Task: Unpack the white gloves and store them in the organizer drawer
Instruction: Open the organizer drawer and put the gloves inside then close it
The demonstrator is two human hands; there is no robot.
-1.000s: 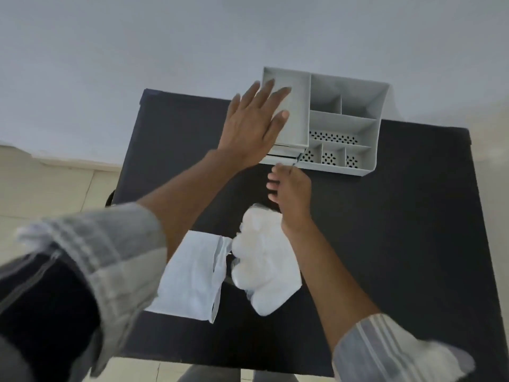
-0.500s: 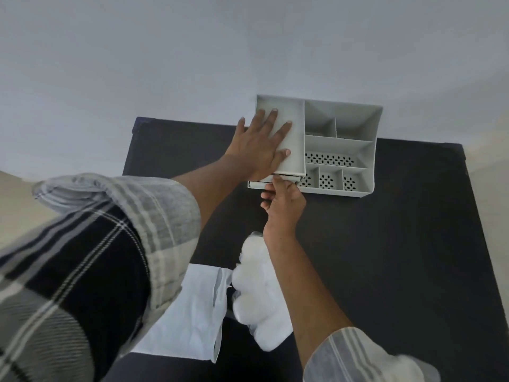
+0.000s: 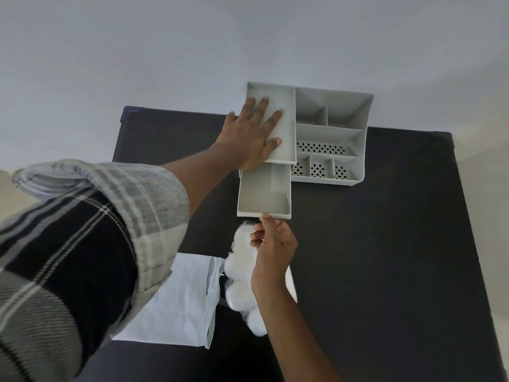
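A grey organizer (image 3: 330,133) stands at the far edge of the black table (image 3: 385,244). Its drawer (image 3: 264,194) is pulled out toward me and holds nothing. My left hand (image 3: 253,136) lies flat, fingers spread, on the organizer's left top tray. My right hand (image 3: 272,244) pinches the drawer's front edge. The white gloves (image 3: 239,274), in clear wrap, lie on the table just below that hand, partly hidden by my wrist. A white paper bag (image 3: 176,301) lies flat to their left.
A pale wall rises right behind the organizer. Its right side has several small compartments, some with perforated floors (image 3: 319,148). Bare black tabletop stretches to the right. My plaid left sleeve (image 3: 82,244) covers the table's near left part.
My right hand gripped the drawer front and drew the drawer out toward me. My left hand settled flat on the organizer top. The view shifted closer and lower.
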